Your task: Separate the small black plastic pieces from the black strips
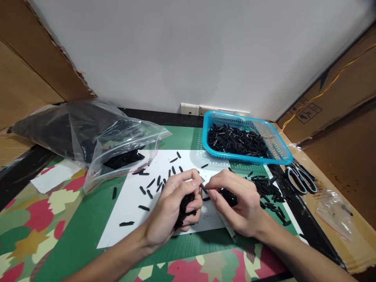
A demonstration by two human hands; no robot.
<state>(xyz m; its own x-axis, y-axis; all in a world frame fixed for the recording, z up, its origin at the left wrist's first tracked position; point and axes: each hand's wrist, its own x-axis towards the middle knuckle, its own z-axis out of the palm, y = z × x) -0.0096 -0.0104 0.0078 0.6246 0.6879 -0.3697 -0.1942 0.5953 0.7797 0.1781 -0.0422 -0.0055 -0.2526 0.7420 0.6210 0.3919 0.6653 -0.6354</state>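
My left hand [173, 203] is curled around a bunch of small black plastic pieces [185, 209] above a white sheet [129, 203]. Its thumb and forefinger pinch one small black piece [203, 188] at the tip. My right hand [235, 201] meets it from the right, fingertips touching that same piece, with more black pieces [229, 197] cupped in its palm. Several loose black pieces [152, 184] lie scattered on the sheet just beyond my left hand.
A blue basket [279, 150] full of black pieces stands at the back right, a loose pile [268, 190] in front of it. Scissors [301, 178] lie at the right. A clear bag [117, 145] of black parts lies at the left, a small bag [335, 209] far right.
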